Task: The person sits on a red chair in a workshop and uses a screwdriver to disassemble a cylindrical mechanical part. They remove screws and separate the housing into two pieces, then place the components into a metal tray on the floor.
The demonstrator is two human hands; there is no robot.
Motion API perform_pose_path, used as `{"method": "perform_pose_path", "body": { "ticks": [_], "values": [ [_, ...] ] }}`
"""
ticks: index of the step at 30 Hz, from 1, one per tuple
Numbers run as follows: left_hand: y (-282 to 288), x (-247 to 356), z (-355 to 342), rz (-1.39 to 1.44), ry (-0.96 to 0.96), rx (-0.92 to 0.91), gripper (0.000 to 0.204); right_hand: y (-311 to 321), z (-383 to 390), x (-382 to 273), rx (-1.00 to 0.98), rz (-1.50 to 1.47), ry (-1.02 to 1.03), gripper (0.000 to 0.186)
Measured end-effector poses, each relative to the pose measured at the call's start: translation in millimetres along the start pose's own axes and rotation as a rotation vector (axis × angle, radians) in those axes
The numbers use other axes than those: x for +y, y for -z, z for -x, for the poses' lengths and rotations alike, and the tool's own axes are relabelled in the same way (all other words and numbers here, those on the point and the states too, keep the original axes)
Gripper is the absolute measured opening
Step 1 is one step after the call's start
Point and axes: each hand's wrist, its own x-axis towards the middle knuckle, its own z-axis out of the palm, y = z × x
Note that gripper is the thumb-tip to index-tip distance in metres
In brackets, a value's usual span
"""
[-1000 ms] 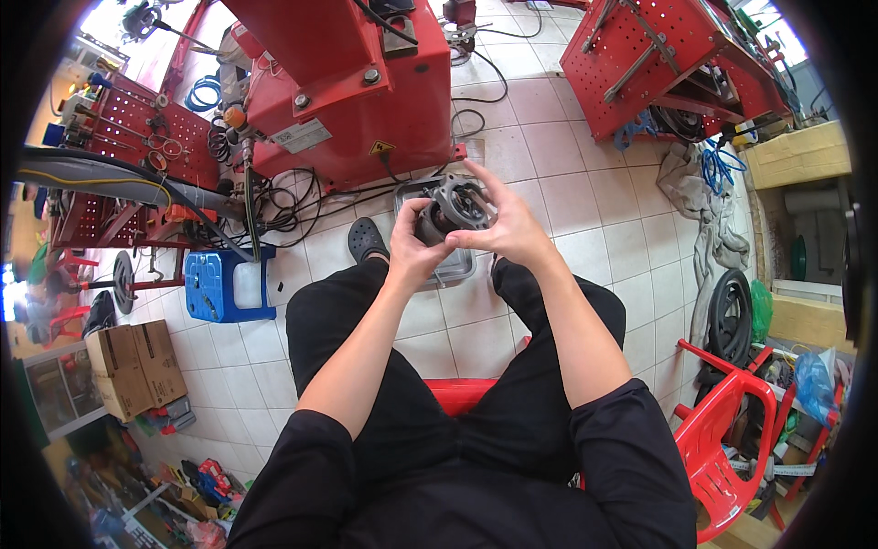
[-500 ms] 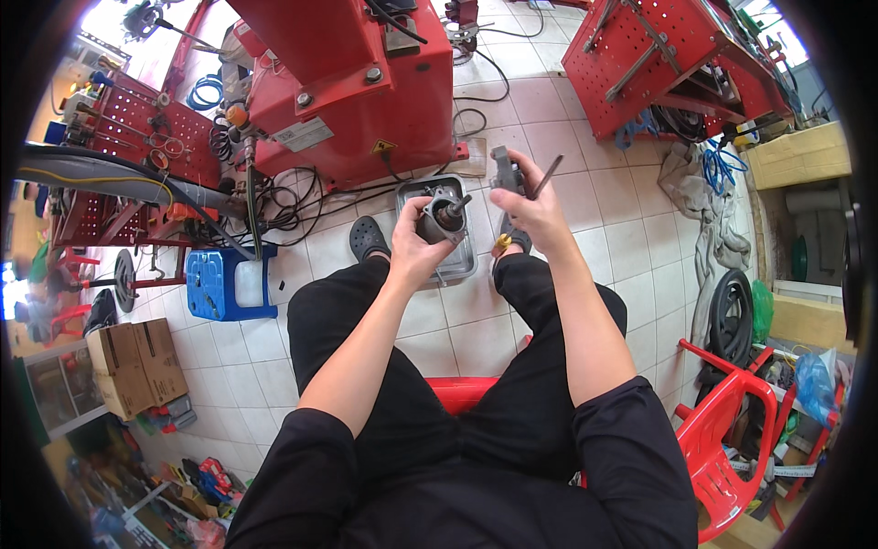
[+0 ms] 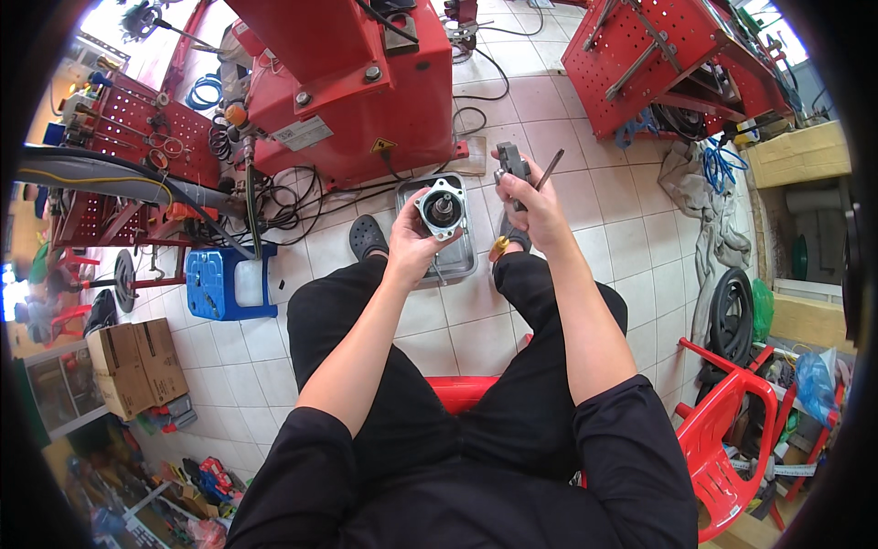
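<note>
My left hand (image 3: pixel 419 236) is wrapped round a flanged metal housing (image 3: pixel 425 207), its open round end facing up and a shaft (image 3: pixel 445 207) standing in the dark middle. Off to the right, my right hand (image 3: pixel 540 212) grips a grey metal part (image 3: pixel 510 161) of irregular shape. The same hand also keeps a screwdriver: its dark blade (image 3: pixel 551 168) sticks out past the fingers, and an amber handle end (image 3: pixel 498 247) shows below the palm. The two metal parts are apart. Under my left hand a metal tray (image 3: pixel 465 261) rests on the floor; its contents are mostly hidden.
A large red machine base (image 3: pixel 366 119) stands ahead, with black cables (image 3: pixel 306 197) on the tiles beside it. A blue stool (image 3: pixel 219 285) is at the left, near cardboard boxes (image 3: pixel 137 366). On the right are a red tool rack (image 3: pixel 631 69) and a red chair (image 3: pixel 732 457).
The housing has tipped so that its flanged opening now faces up toward me. My right hand has turned the grey part slightly, its thumb now lying over it.
</note>
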Motion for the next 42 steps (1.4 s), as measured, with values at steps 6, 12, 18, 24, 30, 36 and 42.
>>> {"method": "perform_pose_path", "body": {
  "ticks": [6,12,18,24,30,36,42],
  "values": [
    [-0.2,-1.0,1.0,-0.040,0.036,-0.059,0.073,2.4,1.2,-2.0,-0.034,-0.014,-0.014,0.046],
    [1.0,-9.8,-0.3,0.071,0.119,-0.003,0.052,2.3,1.3,1.2,-0.058,-0.080,-0.039,0.048],
    [12.7,-10.2,-2.5,0.230,0.266,0.018,0.039,-2.9,3.3,3.1,-0.093,-0.123,-0.078,0.049],
    [-3.5,-3.8,4.7,-0.300,0.011,0.013,0.045,-16.9,2.2,17.8,-0.062,-0.045,0.022,0.063],
    [-3.5,-4.3,7.9,-0.515,-0.021,-0.007,0.057,-29.9,2.9,30.8,-0.089,0.163,0.150,0.072],
    [-3.9,-1.6,6.7,-0.508,0.023,0.047,0.051,-26.7,4.8,25.7,-0.064,0.192,0.115,0.064],
    [-3.5,6.7,3.2,0.032,0.120,0.049,0.040,-9.4,0.6,14.5,0.000,-0.104,-0.081,0.054]
  ]
}}
